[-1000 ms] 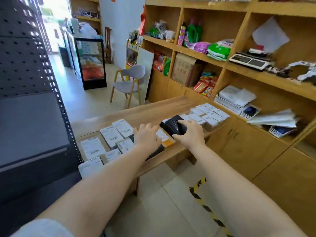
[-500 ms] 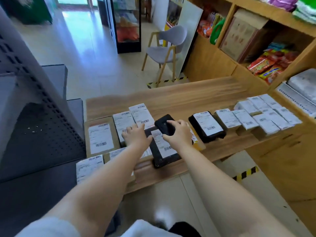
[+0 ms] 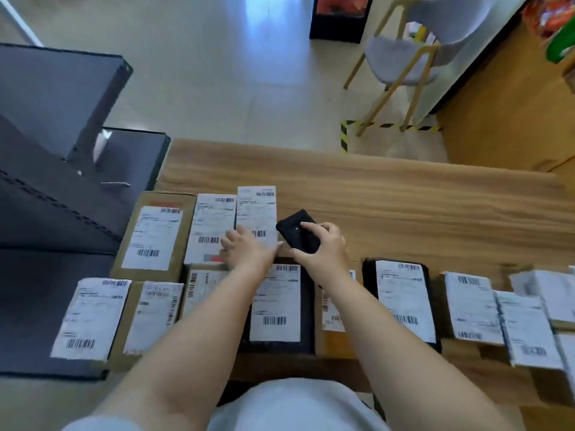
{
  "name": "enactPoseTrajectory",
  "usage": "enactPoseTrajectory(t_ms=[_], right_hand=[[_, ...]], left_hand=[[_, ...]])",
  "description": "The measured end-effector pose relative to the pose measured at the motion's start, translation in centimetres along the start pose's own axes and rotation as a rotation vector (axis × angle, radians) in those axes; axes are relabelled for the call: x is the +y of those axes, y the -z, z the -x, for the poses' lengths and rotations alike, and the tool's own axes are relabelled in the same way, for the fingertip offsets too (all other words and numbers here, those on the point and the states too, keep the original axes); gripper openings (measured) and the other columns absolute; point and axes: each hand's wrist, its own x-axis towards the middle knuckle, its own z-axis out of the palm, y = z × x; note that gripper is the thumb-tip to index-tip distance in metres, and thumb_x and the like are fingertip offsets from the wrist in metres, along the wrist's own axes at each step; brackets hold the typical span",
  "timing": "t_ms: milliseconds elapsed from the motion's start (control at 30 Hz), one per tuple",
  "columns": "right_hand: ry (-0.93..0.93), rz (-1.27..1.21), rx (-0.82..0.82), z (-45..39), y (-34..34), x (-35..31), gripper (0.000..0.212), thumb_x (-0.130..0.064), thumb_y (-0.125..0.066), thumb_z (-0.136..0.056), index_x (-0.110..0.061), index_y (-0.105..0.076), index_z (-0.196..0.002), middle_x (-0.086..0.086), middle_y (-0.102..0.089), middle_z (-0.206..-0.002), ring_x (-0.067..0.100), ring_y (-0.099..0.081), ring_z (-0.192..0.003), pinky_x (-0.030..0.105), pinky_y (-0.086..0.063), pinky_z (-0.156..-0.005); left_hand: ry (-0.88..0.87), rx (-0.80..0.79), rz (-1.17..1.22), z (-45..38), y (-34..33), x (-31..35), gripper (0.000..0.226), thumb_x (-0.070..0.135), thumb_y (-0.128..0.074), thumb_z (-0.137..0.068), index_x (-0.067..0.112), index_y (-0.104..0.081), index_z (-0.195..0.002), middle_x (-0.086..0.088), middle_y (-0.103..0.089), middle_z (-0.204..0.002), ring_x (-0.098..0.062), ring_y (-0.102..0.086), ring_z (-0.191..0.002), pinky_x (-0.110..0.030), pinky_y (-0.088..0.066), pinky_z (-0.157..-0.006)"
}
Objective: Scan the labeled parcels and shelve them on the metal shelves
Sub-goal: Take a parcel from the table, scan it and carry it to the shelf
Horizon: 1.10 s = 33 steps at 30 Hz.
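A black scanner (image 3: 298, 230) is being gripped in the curled right hand (image 3: 323, 247) above the table (image 3: 404, 197); just left, a white-labelled parcel (image 3: 257, 213) is being pressed by the left hand (image 3: 249, 248), fingers flat.

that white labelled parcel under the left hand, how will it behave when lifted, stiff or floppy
The white parcel lies flat with straight edges, so it is probably a stiff little box. It looks thin, so likely light. The left hand rests on its near end; the glossy label may be a bit slippery.
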Motion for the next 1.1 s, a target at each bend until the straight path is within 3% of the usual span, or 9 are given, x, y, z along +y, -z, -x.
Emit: enactPoseTrajectory(t_ms=[233, 400, 467, 567, 667, 767, 900, 967, 1100], right_hand=[[-0.033, -0.111, -0.082, -3.3, 0.7, 1.4, 0.061, -0.043, -0.081, -0.071, -0.034, -0.06, -0.128, -0.005, -0.046, -0.128, 0.017, -0.043, -0.121, 0.046, -0.038, -0.106], [-0.057, -0.183, -0.04, -5.2, 1.7, 1.2, 0.057, -0.034, -0.08, -0.071, -0.033, -0.063, -0.125, -0.009, -0.045, -0.12, 0.017, -0.043, -0.119, 0.045, -0.039, -0.106], [-0.064, -0.207, -0.023, -5.5, 2.3, 1.2, 0.057, -0.032, -0.08, -0.07, -0.033, -0.063, -0.124, -0.01, -0.043, -0.116, 0.017, -0.044, -0.118, 0.045, -0.039, -0.106], [-0.073, -0.209, -0.002, -5.7, 3.0, 1.4, 0.056, -0.032, -0.081, -0.07, -0.035, -0.064, -0.123, -0.011, -0.044, -0.114, 0.017, -0.047, -0.115, 0.045, -0.041, -0.103], [-0.1, -0.233, 0.009, -5.7, 3.4, 1.4, 0.055, -0.032, -0.081, -0.07, -0.035, -0.064, -0.122, -0.01, -0.045, -0.114, 0.017, -0.047, -0.116, 0.045, -0.042, -0.102], [-0.115, -0.258, 0.014, -5.5, 3.5, 1.1, 0.054, -0.029, -0.081, -0.071, -0.034, -0.064, -0.122, -0.011, -0.044, -0.113, 0.017, -0.047, -0.117, 0.043, -0.042, -0.103], [-0.091, -0.282, 0.053, -5.2, 4.0, 0.1, 0.053, -0.029, -0.08, -0.072, -0.036, -0.063, -0.122, -0.015, -0.044, -0.111, 0.015, -0.048, -0.115, 0.04, -0.043, -0.102], [-0.072, -0.276, 0.079, -5.0, 4.3, -0.4, 0.053, -0.031, -0.08, -0.072, -0.038, -0.063, -0.122, -0.015, -0.043, -0.112, 0.015, -0.047, -0.116, 0.042, -0.043, -0.103], [0.017, -0.138, 0.054, -4.6, 4.6, -2.0, 0.056, -0.038, -0.08, -0.071, -0.041, -0.062, -0.124, -0.007, -0.045, -0.125, 0.019, -0.044, -0.121, 0.045, -0.035, -0.107]], left_hand=[[0.196, 0.005, 0.038, -1.4, 0.0, 2.3, 0.118, 0.067, -0.086, -0.056, 0.008, -0.03, -0.141, -0.017, -0.036, -0.141, -0.035, -0.037, -0.131, -0.044, -0.037, -0.104], [0.054, 0.108, -0.027, -1.5, -1.2, 3.4, 0.117, 0.064, -0.086, -0.055, 0.014, -0.024, -0.141, -0.014, -0.028, -0.147, -0.033, -0.032, -0.133, -0.045, -0.034, -0.108], [-0.026, 0.12, 0.018, -1.4, -1.7, 3.4, 0.111, 0.057, -0.085, -0.064, 0.016, -0.02, -0.145, -0.013, -0.033, -0.148, -0.034, -0.04, -0.133, -0.046, -0.037, -0.109], [-0.107, 0.094, 0.199, -1.7, -1.2, 2.7, 0.081, 0.046, -0.075, -0.08, 0.023, -0.033, -0.146, -0.006, -0.055, -0.13, -0.029, -0.056, -0.118, -0.046, -0.048, -0.1], [-0.096, 0.003, 0.441, -1.9, 0.0, 1.4, 0.071, 0.035, -0.073, -0.082, 0.028, -0.041, -0.145, -0.001, -0.059, -0.124, -0.02, -0.062, -0.109, -0.039, -0.054, -0.089], [0.113, -0.221, 0.762, -2.8, 1.4, 1.1, 0.065, 0.016, -0.074, -0.083, 0.011, -0.048, -0.143, -0.007, -0.061, -0.131, -0.021, -0.064, -0.105, -0.036, -0.056, -0.086], [0.422, -0.589, 1.148, -3.4, 3.7, 1.4, 0.031, 0.006, -0.069, -0.09, 0.002, -0.06, -0.119, -0.015, -0.072, -0.103, -0.025, -0.073, -0.078, -0.031, -0.058, -0.049], [0.435, -0.599, 1.29, -3.5, 4.2, 0.9, 0.034, 0.005, -0.07, -0.089, 0.002, -0.059, -0.121, -0.016, -0.073, -0.102, -0.028, -0.073, -0.085, -0.039, -0.06, -0.061], [0.23, -0.437, 1.417, -3.3, 4.5, -0.3, 0.057, -0.003, -0.071, -0.084, 0.018, -0.047, -0.131, -0.008, -0.072, -0.115, -0.024, -0.071, -0.1, -0.039, -0.059, -0.072]])
